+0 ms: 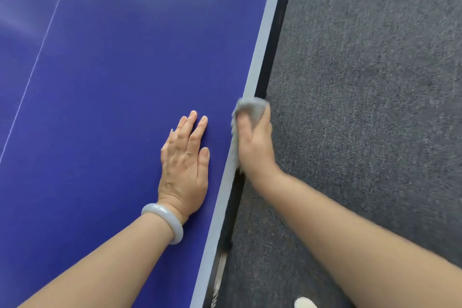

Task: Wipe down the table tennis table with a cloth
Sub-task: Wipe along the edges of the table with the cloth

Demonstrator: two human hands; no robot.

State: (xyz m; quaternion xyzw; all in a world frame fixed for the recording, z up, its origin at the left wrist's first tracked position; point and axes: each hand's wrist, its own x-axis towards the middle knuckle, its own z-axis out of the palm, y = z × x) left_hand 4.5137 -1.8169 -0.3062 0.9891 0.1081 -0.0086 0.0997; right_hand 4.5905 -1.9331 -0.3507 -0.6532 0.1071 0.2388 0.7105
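The blue table tennis table [112, 77] fills the left of the view, with a pale grey border stripe along its right edge. My left hand [185, 162] lies flat on the blue top, fingers straight, close to that edge; a pale bangle sits on the wrist. My right hand [255, 142] grips a grey cloth [251, 107] and holds it against the table's right edge, wrapped over the border stripe. Part of the cloth hangs under the hand along the edge.
Dark grey carpet [370, 107] covers the floor to the right of the table. A thin white centre line [37, 57] runs across the blue top at the left. A white shoe tip [305, 303] shows at the bottom edge.
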